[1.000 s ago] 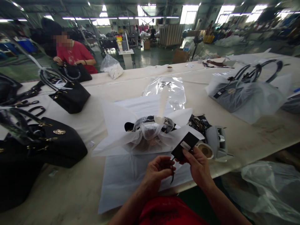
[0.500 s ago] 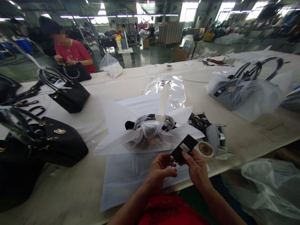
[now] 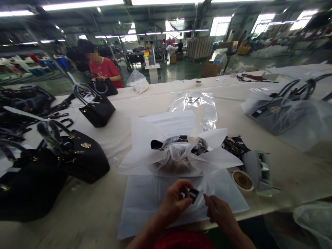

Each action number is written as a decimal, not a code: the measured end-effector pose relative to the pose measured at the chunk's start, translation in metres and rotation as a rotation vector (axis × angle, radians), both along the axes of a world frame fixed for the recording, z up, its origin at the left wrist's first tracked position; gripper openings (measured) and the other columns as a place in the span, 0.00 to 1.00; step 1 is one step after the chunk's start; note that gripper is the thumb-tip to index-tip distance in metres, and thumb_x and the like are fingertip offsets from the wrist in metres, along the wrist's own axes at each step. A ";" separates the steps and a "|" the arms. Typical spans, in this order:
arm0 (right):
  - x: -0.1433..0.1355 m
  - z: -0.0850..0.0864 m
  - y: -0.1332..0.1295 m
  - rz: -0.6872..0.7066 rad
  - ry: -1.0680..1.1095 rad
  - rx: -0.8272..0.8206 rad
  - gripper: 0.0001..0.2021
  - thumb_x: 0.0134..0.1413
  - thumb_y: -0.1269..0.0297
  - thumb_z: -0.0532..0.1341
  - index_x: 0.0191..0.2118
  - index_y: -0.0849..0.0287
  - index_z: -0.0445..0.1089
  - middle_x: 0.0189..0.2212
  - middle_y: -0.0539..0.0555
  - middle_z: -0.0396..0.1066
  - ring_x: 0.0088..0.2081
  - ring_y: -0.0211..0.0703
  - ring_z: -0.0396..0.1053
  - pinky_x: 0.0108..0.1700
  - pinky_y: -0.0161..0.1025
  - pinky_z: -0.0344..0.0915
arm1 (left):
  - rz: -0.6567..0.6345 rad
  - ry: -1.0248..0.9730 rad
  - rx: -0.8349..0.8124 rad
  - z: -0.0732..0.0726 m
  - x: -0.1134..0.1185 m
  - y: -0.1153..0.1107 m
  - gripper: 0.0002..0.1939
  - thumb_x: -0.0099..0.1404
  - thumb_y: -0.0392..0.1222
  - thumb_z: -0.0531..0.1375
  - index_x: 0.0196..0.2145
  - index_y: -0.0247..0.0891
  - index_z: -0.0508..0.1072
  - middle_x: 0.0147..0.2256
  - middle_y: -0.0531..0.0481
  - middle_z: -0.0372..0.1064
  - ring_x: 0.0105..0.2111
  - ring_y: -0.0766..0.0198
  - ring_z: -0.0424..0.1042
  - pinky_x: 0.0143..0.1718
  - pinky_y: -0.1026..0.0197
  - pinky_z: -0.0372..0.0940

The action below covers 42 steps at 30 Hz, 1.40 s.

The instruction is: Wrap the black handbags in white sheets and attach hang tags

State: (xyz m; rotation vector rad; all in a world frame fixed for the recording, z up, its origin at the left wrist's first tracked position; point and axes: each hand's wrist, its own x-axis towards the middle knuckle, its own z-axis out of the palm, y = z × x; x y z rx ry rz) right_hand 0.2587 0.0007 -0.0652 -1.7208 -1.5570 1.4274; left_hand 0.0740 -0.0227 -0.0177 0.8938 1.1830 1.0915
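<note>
My left hand (image 3: 174, 199) is closed on a black tag (image 3: 193, 194), which shows a pale patch and is partly hidden by the fingers. A little to its right is my right hand (image 3: 218, 209), its fingers drawn together; whether anything is pinched in them I cannot make out. Beneath both hands lies white wrapping paper (image 3: 145, 204). Just beyond them sits a handbag (image 3: 178, 163) wrapped in thin translucent sheeting, with its covered handles on top. A pale strip (image 3: 197, 122) rises from the handles.
To the left stand black handbags (image 3: 89, 160) with gold hardware. On the right are a roll of tape (image 3: 243, 180), a grey dispenser (image 3: 259, 171), a dark bundle (image 3: 234, 145) and another wrapped handbag (image 3: 280, 107). Clear plastic bags (image 3: 193, 102) lie behind. A co-worker (image 3: 105, 71) handles a bag across the table.
My hands have moved apart; the right hand has come off the tag, which stays in my left hand and is now turned. The view has shifted left and up.
</note>
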 end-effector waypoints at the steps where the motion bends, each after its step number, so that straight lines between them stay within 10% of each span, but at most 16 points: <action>1: -0.008 0.000 -0.004 0.038 0.074 0.047 0.21 0.49 0.43 0.54 0.24 0.58 0.67 0.16 0.50 0.68 0.19 0.41 0.67 0.25 0.37 0.65 | -0.043 0.075 0.035 0.002 0.001 0.001 0.18 0.47 0.34 0.61 0.39 0.36 0.70 0.30 0.52 0.67 0.21 0.73 0.58 0.20 0.68 0.53; 5: -0.049 0.003 -0.014 0.025 0.553 0.106 0.17 0.48 0.48 0.59 0.39 0.53 0.71 0.37 0.55 0.73 0.42 0.49 0.70 0.42 0.43 0.67 | -0.074 0.236 0.139 0.013 0.003 0.004 0.17 0.49 0.32 0.59 0.40 0.36 0.71 0.31 0.50 0.69 0.27 0.68 0.64 0.28 0.65 0.58; 14: -0.085 0.015 -0.014 0.117 0.723 -0.100 0.15 0.49 0.50 0.61 0.27 0.58 0.70 0.16 0.45 0.54 0.19 0.32 0.50 0.21 0.32 0.52 | 0.000 0.369 0.161 0.034 -0.028 0.004 0.16 0.53 0.34 0.58 0.42 0.36 0.70 0.35 0.46 0.70 0.29 0.63 0.68 0.30 0.63 0.62; 17: -0.086 0.023 -0.006 0.079 0.716 -0.120 0.16 0.45 0.50 0.64 0.27 0.60 0.68 0.16 0.42 0.48 0.19 0.29 0.43 0.20 0.29 0.44 | 0.092 0.645 0.397 0.036 -0.043 0.009 0.18 0.56 0.35 0.58 0.46 0.36 0.68 0.44 0.40 0.68 0.42 0.54 0.69 0.43 0.56 0.64; 20: -0.088 0.027 0.002 -0.017 0.684 -0.102 0.18 0.43 0.48 0.64 0.25 0.60 0.66 0.15 0.42 0.47 0.18 0.29 0.42 0.19 0.30 0.42 | 0.251 1.051 0.665 0.038 -0.064 0.024 0.24 0.59 0.34 0.56 0.54 0.35 0.61 0.56 0.36 0.58 0.59 0.47 0.52 0.59 0.43 0.45; 23: -0.090 0.031 0.010 -0.129 0.660 -0.054 0.18 0.41 0.48 0.65 0.26 0.60 0.66 0.14 0.42 0.47 0.17 0.29 0.42 0.18 0.30 0.42 | 0.230 1.254 0.687 0.028 -0.083 0.039 0.22 0.62 0.33 0.52 0.55 0.34 0.60 0.53 0.35 0.62 0.58 0.46 0.53 0.59 0.38 0.38; 27: -0.101 0.041 0.032 -0.228 0.654 0.083 0.18 0.41 0.49 0.66 0.31 0.59 0.68 0.15 0.42 0.49 0.17 0.29 0.45 0.18 0.29 0.44 | -0.039 1.203 0.578 -0.010 -0.086 0.047 0.19 0.66 0.35 0.43 0.48 0.34 0.69 0.35 0.36 0.69 0.39 0.50 0.68 0.44 0.47 0.60; 32: -0.132 0.049 0.073 -0.173 0.609 0.238 0.18 0.41 0.49 0.64 0.32 0.60 0.68 0.15 0.43 0.55 0.17 0.31 0.50 0.19 0.30 0.49 | -0.089 1.170 0.536 -0.041 -0.072 0.045 0.20 0.64 0.32 0.43 0.47 0.32 0.70 0.33 0.36 0.68 0.34 0.52 0.66 0.38 0.51 0.61; 42: -0.167 0.056 0.106 0.121 0.116 0.517 0.14 0.46 0.57 0.53 0.28 0.59 0.71 0.25 0.53 0.72 0.29 0.45 0.67 0.35 0.39 0.59 | 0.235 0.753 0.556 0.019 -0.109 0.073 0.15 0.63 0.35 0.49 0.44 0.38 0.71 0.42 0.42 0.67 0.44 0.57 0.66 0.48 0.56 0.61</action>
